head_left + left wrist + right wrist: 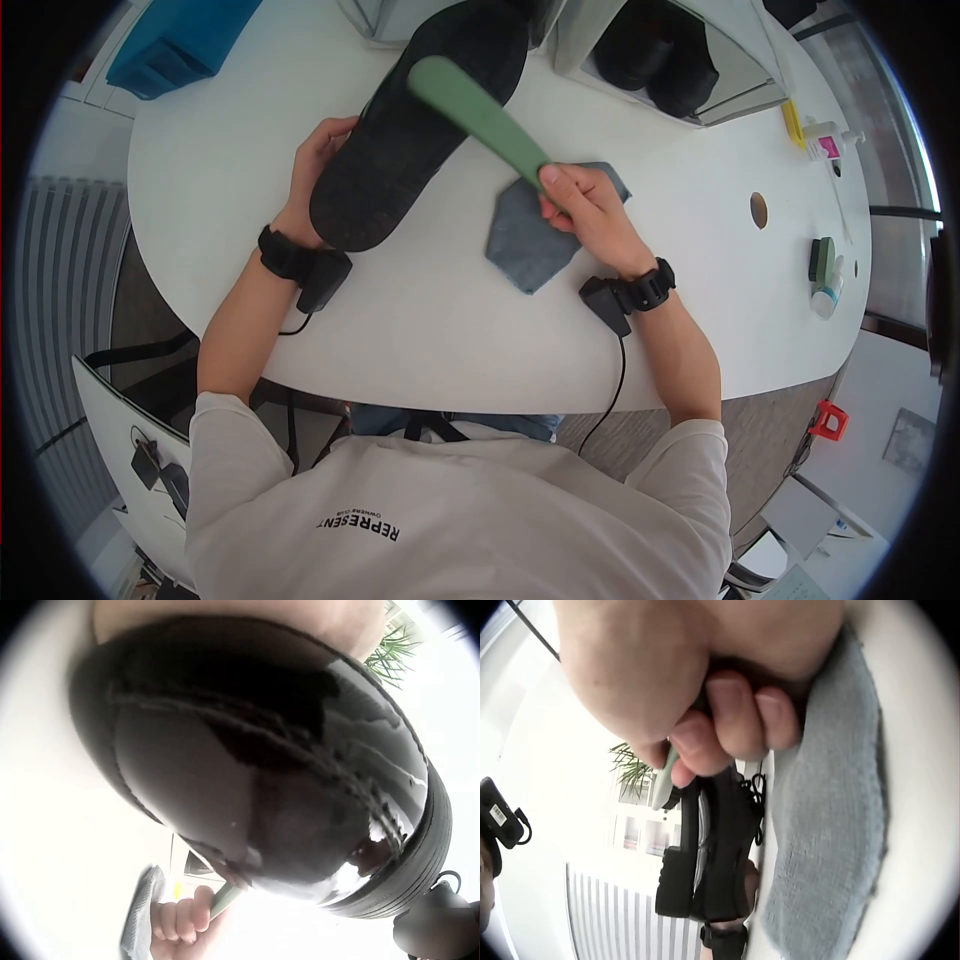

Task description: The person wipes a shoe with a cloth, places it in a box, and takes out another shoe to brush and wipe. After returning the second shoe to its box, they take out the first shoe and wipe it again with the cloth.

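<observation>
My left hand (312,180) holds a black lace-up shoe (724,847) above the table at the left, its dark sole (385,165) turned up and its toe toward me. Most of the left fingers are hidden behind it. Up close in the left wrist view, the glossy toe (225,772) shows stitching. With thumb and curled fingers my right hand (595,215) grips a long green brush (485,115) by its handle. The brush's wide end overlaps the sole, with dark bristles beside it in the right wrist view. Below the right hand lies a grey-blue cloth (530,245).
At the back stands a white box (575,60) with a clear front and black shoes (655,55) inside. A blue container (180,45) is at the back left. Toward the right edge are a white bottle (823,140), a green block (823,262) and a small bottle (826,300).
</observation>
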`<state>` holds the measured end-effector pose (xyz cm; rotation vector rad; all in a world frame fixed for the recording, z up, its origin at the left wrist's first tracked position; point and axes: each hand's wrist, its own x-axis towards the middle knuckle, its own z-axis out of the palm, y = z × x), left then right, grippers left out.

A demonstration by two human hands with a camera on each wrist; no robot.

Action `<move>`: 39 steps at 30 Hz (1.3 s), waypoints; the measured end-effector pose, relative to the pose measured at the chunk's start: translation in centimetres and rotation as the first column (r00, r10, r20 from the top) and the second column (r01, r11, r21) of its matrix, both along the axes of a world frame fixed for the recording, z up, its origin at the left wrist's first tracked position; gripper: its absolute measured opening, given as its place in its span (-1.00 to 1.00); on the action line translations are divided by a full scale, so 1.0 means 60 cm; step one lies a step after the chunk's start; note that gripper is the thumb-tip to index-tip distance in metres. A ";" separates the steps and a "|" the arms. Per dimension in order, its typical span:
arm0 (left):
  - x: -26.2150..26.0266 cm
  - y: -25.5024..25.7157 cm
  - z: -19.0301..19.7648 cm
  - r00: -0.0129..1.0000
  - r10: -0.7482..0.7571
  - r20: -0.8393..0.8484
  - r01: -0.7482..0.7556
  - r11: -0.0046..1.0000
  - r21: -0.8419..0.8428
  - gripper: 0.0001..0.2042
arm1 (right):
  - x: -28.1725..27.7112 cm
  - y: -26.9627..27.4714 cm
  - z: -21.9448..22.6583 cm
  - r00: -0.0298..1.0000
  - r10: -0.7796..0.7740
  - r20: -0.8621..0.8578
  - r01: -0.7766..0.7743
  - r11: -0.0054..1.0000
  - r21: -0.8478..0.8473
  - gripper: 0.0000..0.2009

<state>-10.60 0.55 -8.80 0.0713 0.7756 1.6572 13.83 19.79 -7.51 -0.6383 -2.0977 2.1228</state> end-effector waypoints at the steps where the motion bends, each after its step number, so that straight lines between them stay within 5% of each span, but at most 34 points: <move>1: 0.003 -0.004 -0.001 0.999 0.036 -0.011 -0.037 0.999 -0.024 -0.69 | 0.004 -0.001 -0.001 1.000 0.005 0.005 -0.005 1.000 -0.007 -0.53; 4: -0.002 -0.003 -0.003 0.999 -0.030 0.041 0.028 0.999 0.032 -0.69 | -0.001 0.015 0.009 0.975 0.203 0.091 -0.206 0.978 0.019 -0.54; 6: -0.001 -0.002 0.002 0.999 -0.005 0.033 0.005 1.000 0.016 -0.69 | 0.002 0.004 0.006 0.999 0.046 0.018 -0.046 0.999 0.000 -0.54; 10: -0.009 -0.005 -0.018 0.998 0.033 0.044 -0.038 0.992 0.119 -0.72 | 0.001 0.011 0.008 0.986 0.157 0.064 -0.156 0.988 -0.017 -0.55; 17: -0.009 -0.002 -0.024 0.986 0.159 0.041 -0.163 0.980 0.113 -0.74 | 0.002 0.002 0.002 0.999 -0.024 0.030 0.022 0.997 0.073 -0.55; 20: -0.003 -0.007 -0.022 0.985 0.117 0.129 -0.131 0.986 0.106 -0.73 | 0.003 0.015 0.002 0.992 0.124 0.036 -0.124 0.992 -0.010 -0.56; 24: -0.006 -0.005 -0.015 0.988 0.030 0.152 -0.057 0.982 0.178 -0.71 | 0.004 0.005 -0.011 1.000 -0.022 0.008 0.022 1.000 0.022 -0.55; 29: -0.005 -0.005 -0.008 0.983 -0.004 0.185 -0.022 0.990 0.139 -0.69 | -0.001 0.005 -0.006 0.998 -0.007 -0.065 0.001 0.996 -0.088 -0.81; 32: 0.001 -0.006 -0.009 0.991 0.006 0.134 -0.029 0.985 0.173 -0.68 | -0.001 -0.006 -0.006 0.989 -0.061 -0.135 0.072 0.994 0.080 -0.72; 35: -0.003 -0.002 -0.007 0.991 0.015 0.133 -0.036 0.987 0.156 -0.68 | -0.004 0.000 -0.013 0.981 -0.121 -0.149 0.128 0.991 0.038 -0.73; 37: -0.001 -0.005 -0.015 0.996 0.064 0.070 -0.074 0.984 0.164 -0.68 | -0.003 -0.001 -0.012 0.958 -0.213 -0.194 0.184 0.970 -0.156 -0.76; 39: -0.004 -0.005 -0.021 0.989 0.051 0.138 -0.071 0.987 0.145 -0.68 | 0.004 0.007 -0.021 0.980 -0.133 -0.145 0.113 0.984 -0.137 -0.77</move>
